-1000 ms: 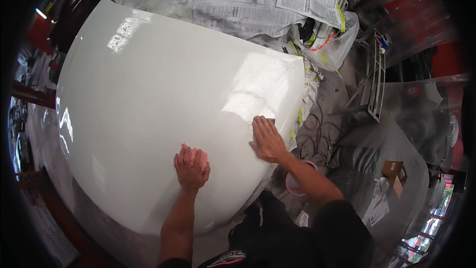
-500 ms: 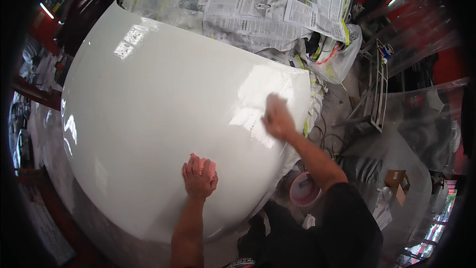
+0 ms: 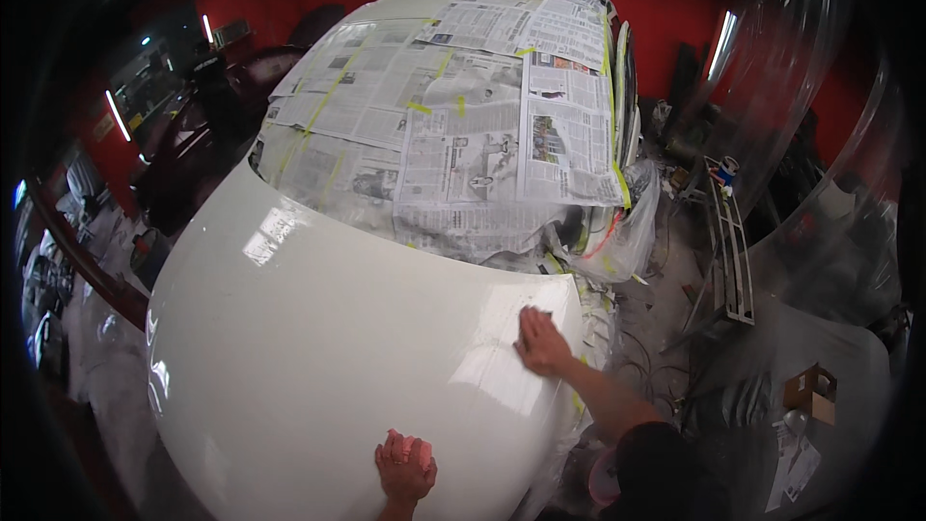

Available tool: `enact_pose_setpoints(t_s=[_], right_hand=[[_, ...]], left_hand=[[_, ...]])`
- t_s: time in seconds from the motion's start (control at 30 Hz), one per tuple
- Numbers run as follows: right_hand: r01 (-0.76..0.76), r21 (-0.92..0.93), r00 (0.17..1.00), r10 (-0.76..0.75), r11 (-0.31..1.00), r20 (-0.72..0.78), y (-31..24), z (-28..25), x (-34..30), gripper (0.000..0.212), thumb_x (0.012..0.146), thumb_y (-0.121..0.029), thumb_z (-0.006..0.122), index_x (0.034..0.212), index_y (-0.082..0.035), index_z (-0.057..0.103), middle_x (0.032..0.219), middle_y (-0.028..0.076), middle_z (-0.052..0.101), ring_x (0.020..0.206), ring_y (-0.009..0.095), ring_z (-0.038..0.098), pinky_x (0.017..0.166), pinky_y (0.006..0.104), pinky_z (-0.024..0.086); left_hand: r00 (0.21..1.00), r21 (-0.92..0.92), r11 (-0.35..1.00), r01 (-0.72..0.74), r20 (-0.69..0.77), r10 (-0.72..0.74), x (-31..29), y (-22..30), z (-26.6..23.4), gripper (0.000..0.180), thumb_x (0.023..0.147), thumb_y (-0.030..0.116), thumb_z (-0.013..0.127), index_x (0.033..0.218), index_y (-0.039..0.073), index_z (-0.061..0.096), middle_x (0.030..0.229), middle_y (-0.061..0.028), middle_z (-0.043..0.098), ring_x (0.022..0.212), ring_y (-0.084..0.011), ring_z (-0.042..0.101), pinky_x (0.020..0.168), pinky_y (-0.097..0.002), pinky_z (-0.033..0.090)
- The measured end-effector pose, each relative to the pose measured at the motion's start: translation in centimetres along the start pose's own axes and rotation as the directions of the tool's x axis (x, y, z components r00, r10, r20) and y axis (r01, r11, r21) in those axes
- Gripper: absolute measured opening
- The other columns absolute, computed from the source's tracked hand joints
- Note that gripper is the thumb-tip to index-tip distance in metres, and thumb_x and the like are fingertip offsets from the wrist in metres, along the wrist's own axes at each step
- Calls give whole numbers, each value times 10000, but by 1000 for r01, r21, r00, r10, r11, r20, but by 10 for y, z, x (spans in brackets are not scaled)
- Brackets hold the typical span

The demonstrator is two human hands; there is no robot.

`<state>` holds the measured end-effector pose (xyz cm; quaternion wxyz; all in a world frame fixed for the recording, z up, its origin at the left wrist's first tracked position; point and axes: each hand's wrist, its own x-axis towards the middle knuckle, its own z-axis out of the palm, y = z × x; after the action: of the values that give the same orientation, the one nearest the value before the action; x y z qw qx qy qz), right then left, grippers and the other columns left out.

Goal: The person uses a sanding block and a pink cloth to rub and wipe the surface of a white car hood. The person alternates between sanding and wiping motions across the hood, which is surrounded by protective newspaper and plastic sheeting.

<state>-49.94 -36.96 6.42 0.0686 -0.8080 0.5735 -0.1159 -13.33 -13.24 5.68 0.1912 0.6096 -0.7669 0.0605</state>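
Observation:
A glossy white car hood (image 3: 328, 338) spreads out in front of me. My left hand (image 3: 405, 476) rests on its near part, fingers closed around a crumpled pink cloth (image 3: 415, 450) that shows between and beside them. Farther up and to the right, my right hand (image 3: 542, 342) presses on the hood near its right edge, inside the bright reflection. Its fingers are held together, and a small dark edge shows at the fingertips. Whatever lies under that palm is hidden.
Newspaper sheets (image 3: 473, 154) with yellow tape mask the windshield and roof. Clear plastic (image 3: 632, 232) hangs at the car's right side. A metal rack (image 3: 728, 241), a cardboard box (image 3: 810, 394) and a pinkish bucket (image 3: 605, 478) stand at the right. A dark red car (image 3: 193, 154) is at the far left.
The view has tilted up, so the masked roof and red wall now show. My left hand still grips the pink cloth on the hood; my right hand, blurred before, now looks sharper.

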Motion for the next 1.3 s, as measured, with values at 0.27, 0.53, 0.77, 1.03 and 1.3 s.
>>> enact_pose_setpoints(t_s=[0.27,0.53,0.77,1.03,1.3], right_hand=[[185,75,976,-192,980,107,-163,32,-133,739,996,-371,541,1473,157,342,1537,348,370,1464,456,336,1231,538,229],[-183,-18,960,175,983,-218,6,-11,81,712,1034,-353,435,1538,119,259,1610,301,287,1527,407,226,1265,480,140],[315,82,936,-324,945,139,-153,38,-86,727,1025,-381,478,1511,127,291,1580,313,327,1485,445,303,1246,517,213],[-188,2,961,184,982,-208,4,7,59,695,1034,-347,400,1561,80,249,1641,256,259,1551,363,193,1277,462,101],[378,275,857,-446,884,257,-117,14,-155,722,1028,-380,474,1550,72,264,1601,274,315,1497,406,299,1253,495,202]], left_hand=[[1000,29,1000,5,-14,-4,-1,-5,-11,471,806,347,674,1214,115,640,1350,-179,517,1350,-392,448,1066,-601,353],[999,-21,1000,17,-29,-17,7,4,2,478,820,382,670,1224,128,655,1398,-189,503,1376,-382,432,1070,-599,362],[999,53,998,31,26,-32,-2,-9,-10,481,826,382,660,1231,124,649,1425,-182,474,1383,-379,418,1077,-600,360],[1000,-42,999,9,13,-9,6,8,9,478,836,360,659,1241,107,633,1428,-188,470,1388,-393,408,1097,-615,327],[1000,5,1000,7,18,-7,-1,-4,-6,493,860,302,655,1285,59,594,1414,-227,476,1389,-421,417,1099,-620,326]])
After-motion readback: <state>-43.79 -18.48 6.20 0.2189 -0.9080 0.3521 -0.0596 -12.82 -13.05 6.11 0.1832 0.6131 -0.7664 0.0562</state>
